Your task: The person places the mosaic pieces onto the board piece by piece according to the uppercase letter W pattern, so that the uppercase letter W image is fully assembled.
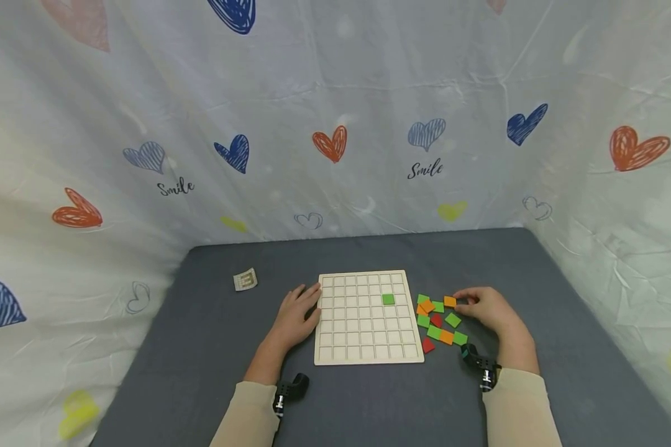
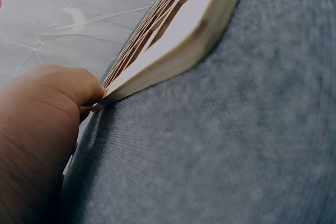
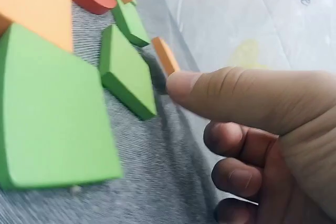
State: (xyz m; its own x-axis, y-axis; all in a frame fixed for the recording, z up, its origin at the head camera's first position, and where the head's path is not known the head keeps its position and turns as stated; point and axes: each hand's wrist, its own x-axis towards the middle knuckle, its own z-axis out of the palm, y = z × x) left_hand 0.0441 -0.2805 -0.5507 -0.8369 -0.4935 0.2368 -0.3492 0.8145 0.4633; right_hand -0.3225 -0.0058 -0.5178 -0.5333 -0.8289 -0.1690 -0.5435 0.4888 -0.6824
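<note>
A pale wooden grid board [image 1: 371,360] lies on the table, with one green square tile [image 1: 388,299] in a cell at its upper right. My left hand [image 1: 297,315] rests at the board's left edge, fingers extended; in the left wrist view the thumb [image 2: 84,85] meets the board's side. Beyond the board's right side, my right hand [image 1: 489,307] pinches an orange square tile [image 1: 450,302] between thumb and fingertips. The right wrist view shows this orange tile [image 3: 165,56] at the thumb tip, with the other fingers curled below.
Loose green [image 1: 453,320], orange [image 1: 446,337] and red [image 1: 428,346] tiles lie in a cluster between the board and my right hand, some overlapping. A small printed paper [image 1: 245,280] sits at the table's back left. A white curtain [image 1: 369,186] with printed hearts hangs behind.
</note>
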